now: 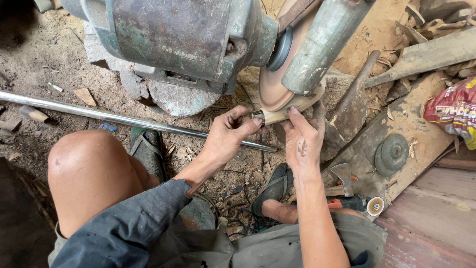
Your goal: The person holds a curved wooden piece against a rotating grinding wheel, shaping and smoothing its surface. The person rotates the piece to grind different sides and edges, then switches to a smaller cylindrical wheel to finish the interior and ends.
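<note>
Below the wooden disc (277,94), the left hand (225,141) pinches a small metal piece (257,115) at the rim; the right hand (302,141) presses flat beside it.

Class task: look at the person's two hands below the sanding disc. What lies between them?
In the head view, a small metal-tipped wooden piece lies between the left hand and right hand, against the disc.

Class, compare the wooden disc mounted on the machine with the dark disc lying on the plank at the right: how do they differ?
The wooden disc is tan, larger and stands on edge on the green machine; the dark disc is grey, smaller and lies flat on the plank. The left hand and right hand touch the wooden disc's lower rim; nothing touches the dark disc. Both are round.
</note>
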